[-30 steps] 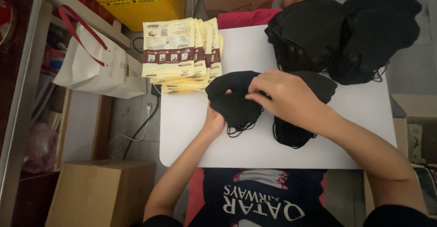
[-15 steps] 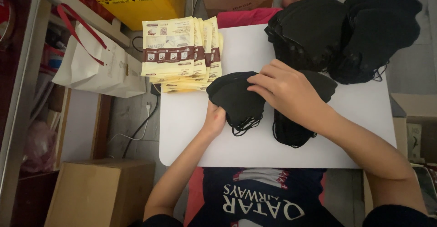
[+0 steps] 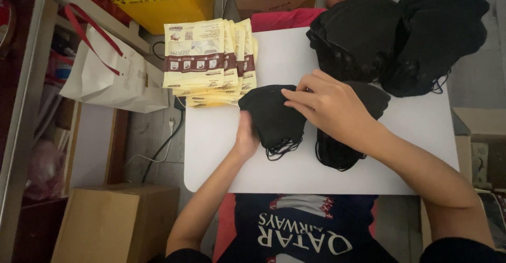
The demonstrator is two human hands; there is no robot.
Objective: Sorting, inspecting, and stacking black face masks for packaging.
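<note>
Two hands meet over one black face mask [image 3: 271, 116] near the middle of the frame, on the white bench [image 3: 211, 152]. Our left hand [image 3: 245, 136] lies against the mask's left edge with fingers tucked beside and partly under it, apparently steadying it; we cannot tell how tightly it grips. Our right hand [image 3: 329, 107] reaches in from the right, fingers extended and close together, fingertips pressing on the mask's upper surface, as if flattening or folding it. The mask's ear loops [image 3: 282, 148] trail off its lower edge onto the bench.

Just to the right, partly under our right wrist, lies a second small pile of black masks [image 3: 340, 149], kept apart from the one in hand. At the upper right of the frame sit two large heaps of black masks [image 3: 400, 36], well apart from our hands. At the upper left of the bench a fanned stack of yellow-and-brown printed pouches [image 3: 208, 57] lies just beside the held mask, within easy reach. A white paper bag with red handles [image 3: 108, 76] hangs off to the left, and a cardboard box [image 3: 113, 223] stands at lower left.
</note>
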